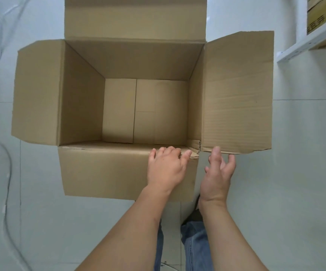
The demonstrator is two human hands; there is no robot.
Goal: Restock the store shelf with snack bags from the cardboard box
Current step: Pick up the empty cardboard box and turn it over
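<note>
Four flaps of the cardboard box (144, 106) stand folded outward, and the box sits open on the pale tiled floor (295, 173) right in front of you, its bare bottom panels in plain sight. No snack bags show anywhere in the view.

Your left hand (166, 167) lies palm down on the near flap (103, 171), close to the box's right front corner; its fingertips reach the fold line at the rim, and the fingers are loosely extended, holding nothing. Your right hand (218, 169) is just beside it, past that corner, fingers spread and slightly bent. Its longest fingertip reaches the near edge of the right flap (238, 90), but you cannot tell whether it actually touches the cardboard or hangs just short of it. It grips nothing.

At the upper right, the white edge of the store shelf (306, 44) cuts in, carrying printed cartons (322, 18). A pale cable (8, 173) curls over the floor on your left. Below your forearms, your blue jeans (193, 245) and a dark shoe (194, 215) show.
</note>
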